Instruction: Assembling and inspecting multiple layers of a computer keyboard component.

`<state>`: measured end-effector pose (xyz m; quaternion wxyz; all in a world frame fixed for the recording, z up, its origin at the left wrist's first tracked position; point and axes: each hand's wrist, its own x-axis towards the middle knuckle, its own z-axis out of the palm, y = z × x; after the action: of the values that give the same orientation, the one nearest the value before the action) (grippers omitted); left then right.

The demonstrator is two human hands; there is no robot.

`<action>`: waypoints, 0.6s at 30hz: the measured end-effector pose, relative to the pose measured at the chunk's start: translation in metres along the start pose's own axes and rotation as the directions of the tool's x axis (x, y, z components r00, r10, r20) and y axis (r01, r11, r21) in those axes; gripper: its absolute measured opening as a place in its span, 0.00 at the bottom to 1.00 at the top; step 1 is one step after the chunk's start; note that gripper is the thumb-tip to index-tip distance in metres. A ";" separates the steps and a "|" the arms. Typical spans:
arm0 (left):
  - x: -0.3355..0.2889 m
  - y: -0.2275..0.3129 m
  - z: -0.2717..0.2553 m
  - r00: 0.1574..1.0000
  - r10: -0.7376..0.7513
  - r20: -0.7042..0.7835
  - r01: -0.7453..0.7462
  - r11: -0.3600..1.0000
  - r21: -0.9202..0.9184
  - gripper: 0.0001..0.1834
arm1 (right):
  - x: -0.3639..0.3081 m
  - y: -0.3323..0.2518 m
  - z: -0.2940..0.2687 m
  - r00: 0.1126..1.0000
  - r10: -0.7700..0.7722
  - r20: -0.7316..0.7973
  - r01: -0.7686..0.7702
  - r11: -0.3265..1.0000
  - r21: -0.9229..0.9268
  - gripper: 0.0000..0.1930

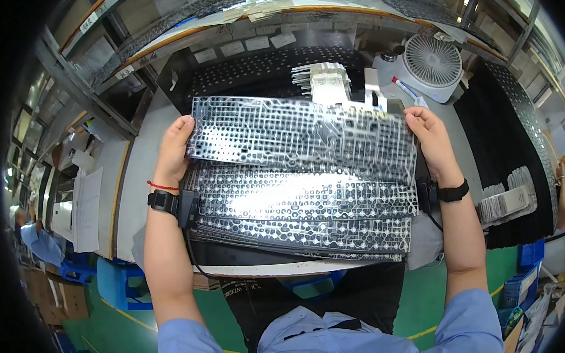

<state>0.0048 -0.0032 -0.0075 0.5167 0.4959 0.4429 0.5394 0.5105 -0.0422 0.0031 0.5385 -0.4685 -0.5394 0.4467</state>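
A long black glossy plastic tray (299,134) with many small cells is held level above the workbench. My left hand (176,150) grips its left end and my right hand (430,137) grips its right end. Under it lies a stack of the same black trays (310,220), fanned out toward the bench's near edge. Both wrists wear black bands with cables.
A grey workbench (142,177) carries a white desk fan (431,63) at the back right, a bundle of white parts (325,81) behind the tray, and black perforated sheets (510,139) on the right. Shelving runs overhead. Blue crates (118,281) sit on the green floor. Other people work at far left and right.
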 end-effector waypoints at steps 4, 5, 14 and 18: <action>0.001 0.001 0.000 0.999 0.027 -0.043 -0.030 0.998 -0.058 0.11 | 0.002 0.004 -0.007 0.999 0.027 0.033 -0.026 1.000 -0.016 0.09; 0.001 0.001 0.000 0.998 0.023 -0.060 -0.026 0.998 -0.062 0.11 | 0.003 0.005 -0.008 0.999 0.014 0.052 -0.012 1.000 -0.029 0.09; 0.001 0.004 0.001 0.997 0.028 -0.077 -0.033 0.997 -0.069 0.11 | 0.003 0.006 -0.006 0.999 -0.043 -0.008 0.043 0.999 0.029 0.09; 0.002 0.003 -0.003 0.998 0.033 -0.059 -0.037 0.998 -0.056 0.12 | 0.002 0.002 -0.004 0.999 -0.031 -0.027 0.032 0.999 0.042 0.09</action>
<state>0.0014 -0.0011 -0.0050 0.5080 0.4728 0.4333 0.5750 0.5147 -0.0396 0.0012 0.5623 -0.4543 -0.5301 0.4431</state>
